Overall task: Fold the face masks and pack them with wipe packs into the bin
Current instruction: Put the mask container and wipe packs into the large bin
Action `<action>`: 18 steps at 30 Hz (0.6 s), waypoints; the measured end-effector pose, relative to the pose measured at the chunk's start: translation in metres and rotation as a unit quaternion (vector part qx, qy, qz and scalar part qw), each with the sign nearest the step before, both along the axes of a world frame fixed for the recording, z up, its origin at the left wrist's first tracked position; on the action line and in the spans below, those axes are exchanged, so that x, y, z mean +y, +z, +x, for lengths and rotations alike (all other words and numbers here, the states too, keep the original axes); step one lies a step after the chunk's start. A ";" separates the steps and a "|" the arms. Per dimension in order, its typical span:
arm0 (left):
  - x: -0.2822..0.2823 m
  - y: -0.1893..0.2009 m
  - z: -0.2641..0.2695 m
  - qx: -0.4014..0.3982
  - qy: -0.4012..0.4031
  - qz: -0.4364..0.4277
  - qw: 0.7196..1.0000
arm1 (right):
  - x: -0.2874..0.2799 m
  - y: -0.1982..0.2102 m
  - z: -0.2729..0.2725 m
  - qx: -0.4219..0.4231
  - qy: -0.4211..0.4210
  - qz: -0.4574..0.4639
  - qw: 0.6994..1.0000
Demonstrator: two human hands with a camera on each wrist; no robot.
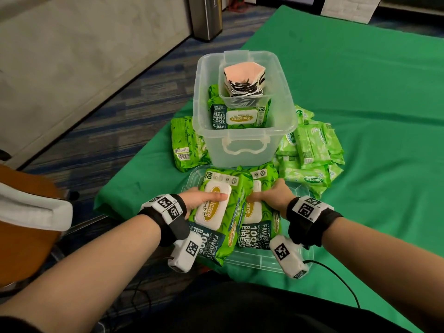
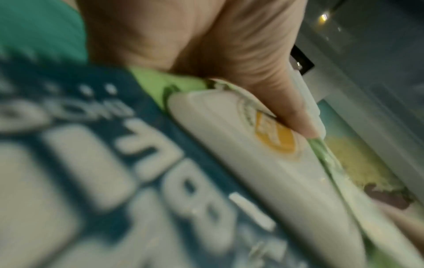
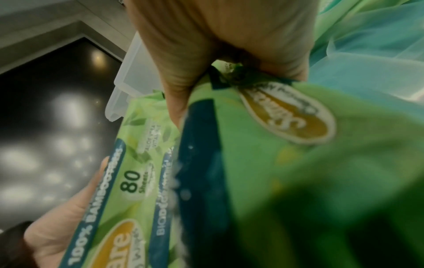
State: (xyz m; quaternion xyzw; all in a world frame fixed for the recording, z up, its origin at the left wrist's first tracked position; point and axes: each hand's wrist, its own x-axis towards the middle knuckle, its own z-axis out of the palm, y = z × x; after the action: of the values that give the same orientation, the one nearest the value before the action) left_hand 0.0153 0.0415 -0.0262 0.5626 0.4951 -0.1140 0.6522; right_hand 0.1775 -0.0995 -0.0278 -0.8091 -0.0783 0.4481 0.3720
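My left hand point(image 1: 204, 199) grips a large green wipe pack point(image 1: 217, 212), thumb across its white flip lid point(image 2: 229, 145). Beside it my right hand point(image 1: 271, 197) grips a second large green wipe pack point(image 1: 260, 212) from its right side, thumb on top point(image 3: 176, 90). Both packs are held just above a clear lid point(image 1: 264, 260) lying on the green cloth. Beyond them stands the clear bin point(image 1: 242, 150), holding green wipe packs point(image 1: 237, 117) and a small clear tray point(image 1: 242, 99) with folded pink and black-and-white face masks point(image 1: 242, 82).
A large wipe pack point(image 1: 186, 145) leans left of the bin. A heap of small light-green wipe packs point(image 1: 310, 150) lies to its right. The green cloth point(image 1: 360, 92) spreads far right. Carpet, a grey wall and a metal column point(image 1: 206, 15) lie at the left.
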 end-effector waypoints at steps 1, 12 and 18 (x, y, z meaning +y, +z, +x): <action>0.001 0.004 0.002 -0.008 0.003 0.008 1.000 | -0.001 -0.001 0.001 -0.005 0.001 0.000 1.000; 0.022 0.068 0.005 -0.051 -0.084 0.302 0.948 | -0.023 0.053 0.021 -0.146 0.139 0.053 0.978; 0.047 0.125 -0.017 -0.086 -0.019 0.516 0.852 | -0.031 0.126 0.040 -0.197 0.207 0.191 0.939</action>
State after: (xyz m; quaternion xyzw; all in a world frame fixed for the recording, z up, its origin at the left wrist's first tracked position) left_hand -0.0017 0.0880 0.0988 0.8349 0.4141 0.1943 0.3062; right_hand 0.2175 -0.1301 0.0980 -0.7608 -0.3997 0.3233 0.3961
